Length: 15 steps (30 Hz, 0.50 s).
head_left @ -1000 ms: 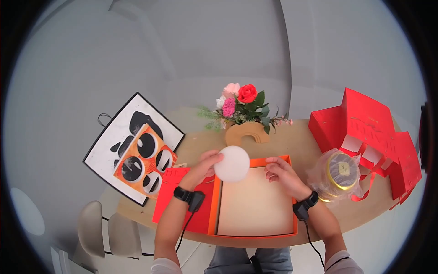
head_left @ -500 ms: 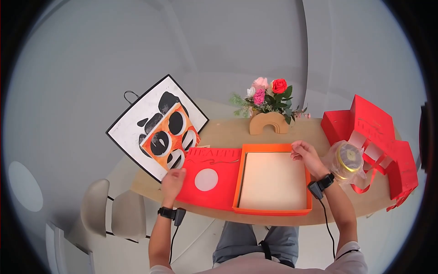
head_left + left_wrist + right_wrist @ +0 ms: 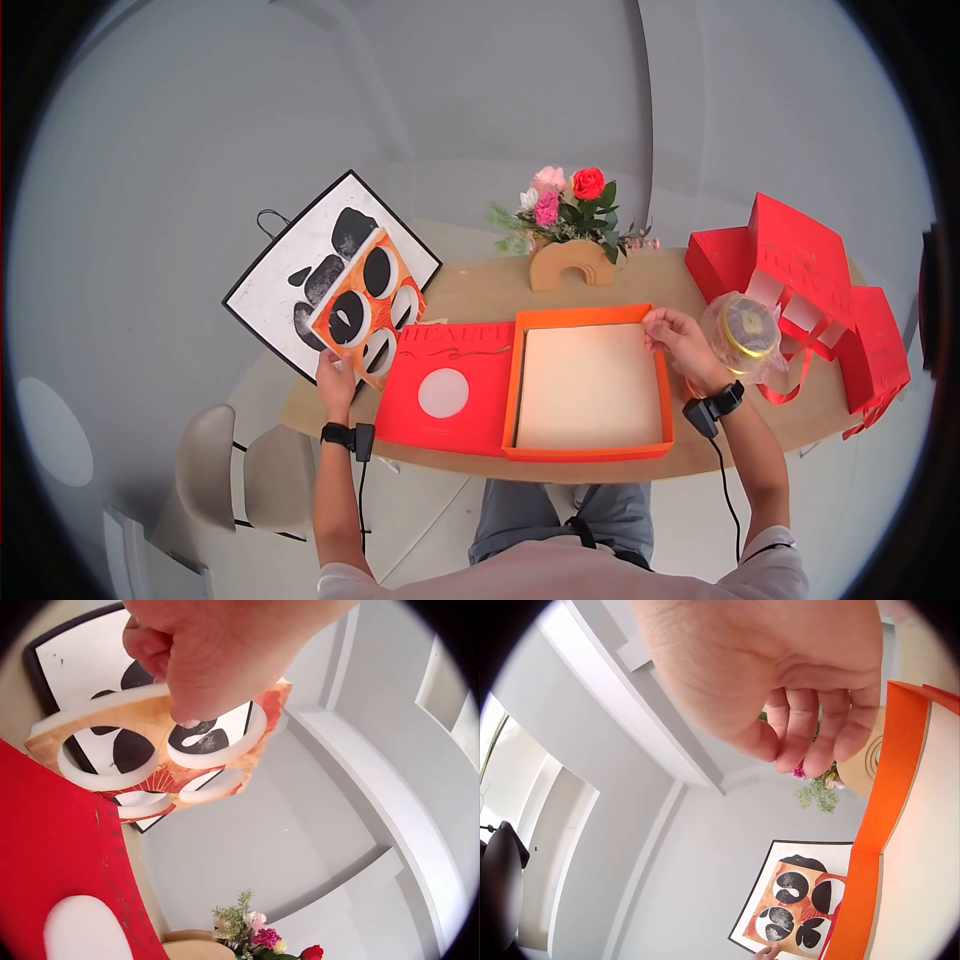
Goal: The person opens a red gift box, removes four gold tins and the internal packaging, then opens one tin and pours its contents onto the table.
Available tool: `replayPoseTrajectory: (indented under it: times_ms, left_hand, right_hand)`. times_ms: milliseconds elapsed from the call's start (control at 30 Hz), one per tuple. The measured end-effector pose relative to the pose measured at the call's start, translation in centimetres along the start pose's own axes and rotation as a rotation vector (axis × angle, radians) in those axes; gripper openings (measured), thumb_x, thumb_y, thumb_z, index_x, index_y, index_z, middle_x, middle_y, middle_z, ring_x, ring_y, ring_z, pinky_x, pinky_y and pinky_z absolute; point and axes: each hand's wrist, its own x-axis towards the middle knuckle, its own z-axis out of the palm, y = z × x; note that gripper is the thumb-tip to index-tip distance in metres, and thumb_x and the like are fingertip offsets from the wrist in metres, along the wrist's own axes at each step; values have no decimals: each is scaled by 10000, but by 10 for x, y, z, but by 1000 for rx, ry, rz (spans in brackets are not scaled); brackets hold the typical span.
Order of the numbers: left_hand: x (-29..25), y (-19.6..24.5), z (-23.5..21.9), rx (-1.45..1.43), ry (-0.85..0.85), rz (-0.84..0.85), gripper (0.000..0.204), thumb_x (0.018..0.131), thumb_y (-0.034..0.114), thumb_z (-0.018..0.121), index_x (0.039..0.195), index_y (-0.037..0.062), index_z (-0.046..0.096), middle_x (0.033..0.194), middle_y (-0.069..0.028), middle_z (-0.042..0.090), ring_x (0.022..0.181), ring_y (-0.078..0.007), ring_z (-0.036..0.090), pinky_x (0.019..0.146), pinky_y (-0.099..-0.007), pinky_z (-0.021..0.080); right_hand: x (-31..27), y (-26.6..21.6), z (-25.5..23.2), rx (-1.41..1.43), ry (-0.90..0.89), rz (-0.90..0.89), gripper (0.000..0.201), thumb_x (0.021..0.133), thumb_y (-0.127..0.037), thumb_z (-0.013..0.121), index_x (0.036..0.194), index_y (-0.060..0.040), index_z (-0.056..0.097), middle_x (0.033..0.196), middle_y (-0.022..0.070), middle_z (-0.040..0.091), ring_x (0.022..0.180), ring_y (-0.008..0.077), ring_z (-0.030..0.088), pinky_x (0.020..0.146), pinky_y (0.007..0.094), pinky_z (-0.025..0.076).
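Observation:
My left hand (image 3: 338, 382) grips the lower left edge of an orange printed foam insert (image 3: 161, 776) with several round cutouts, thumb over one of the holes. Behind the insert leans a black-edged white board (image 3: 275, 290) with black shapes. A white foam disc (image 3: 443, 393) lies on the red box lid (image 3: 400, 425) marked HEALTH. Beside the lid sits an orange-rimmed box (image 3: 665, 400) with a pale inside. At its far right corner is my right hand (image 3: 690, 348), its fingers loosely bent and holding nothing in the right wrist view (image 3: 802, 675).
Flowers (image 3: 565, 205) stand in an arched wooden vase (image 3: 570, 265) at the back. To the right are a plastic-wrapped jar with a gold rim (image 3: 745, 330) and an opened red gift box (image 3: 800, 260) with ribbon. A chair (image 3: 280, 480) is at the left.
The white disc has gone from my left hand onto the red lid. My left hand has moved left and taken hold of the orange insert. My right hand stays near the box's right side.

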Motion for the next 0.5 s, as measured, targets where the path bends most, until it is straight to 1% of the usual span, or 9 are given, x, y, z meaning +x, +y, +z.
replayPoseTrajectory:
  times_ms: [33,100,133,200,233,300,333,433,500]
  left_hand:
    - [2,1,0,4,-6,1,474,914,320,731,1189,-49,617,1026,-195,703,972,-362,676,865,-427,515]
    - [5,1,2,-1,97,90,383,931,283,713,1116,-44,639,949,-180,720,888,-359,690,809,-419,524]
    - [7,7,-2,3,92,88,383,931,283,713,1116,-44,639,949,-180,720,888,-359,690,809,-419,524]
    - [12,29,-19,-50,183,18,384,952,264,693,1147,-61,633,997,-200,713,943,-350,686,842,-399,521]
    - [14,32,-24,-51,179,22,384,952,264,693,1147,-61,633,997,-200,713,943,-350,686,842,-399,521]
    - [24,36,-35,-77,432,244,410,984,270,660,1210,-69,613,1079,-213,699,1005,-321,676,880,-391,513]
    - [26,46,-43,-83,425,258,410,984,270,660,1210,-69,613,1079,-213,699,1005,-321,676,880,-391,513]
    - [15,87,-76,-164,423,240,434,1012,283,631,1262,-69,588,1137,-177,672,1052,-272,653,911,-379,507]
    - [3,114,-93,-380,353,179,442,1023,291,621,1280,-66,573,1151,-129,644,1049,-233,634,908,-364,509]
  right_hand:
    - [-2,2,-1,4,3,5,87,1013,-104,557,1058,-64,620,885,3,635,826,103,620,781,255,500]
    - [-7,6,-3,22,-6,29,100,1015,-107,566,1088,-61,616,897,9,641,835,105,626,780,249,501]
    - [-8,9,-5,25,-5,35,100,1015,-107,566,1088,-61,616,897,9,641,835,105,626,780,249,501]
    - [-10,12,-9,49,8,57,116,1017,-112,571,1111,-58,612,911,14,648,836,104,630,781,246,504]
    - [-12,12,-11,51,13,57,116,1017,-112,571,1111,-58,612,911,14,648,836,104,630,781,246,504]
    - [-16,10,-13,77,43,51,119,1016,-107,576,1117,-55,613,914,15,653,835,101,633,781,244,506]
    - [-17,9,-13,84,56,46,119,1016,-107,576,1117,-55,613,914,15,653,835,101,633,781,244,506]
    - [-22,4,-10,104,89,43,123,999,-74,564,1104,-41,619,936,19,644,856,103,622,790,255,503]
    - [-23,3,-7,68,57,3,142,988,-53,572,1124,-40,609,951,14,646,876,106,624,803,260,502]
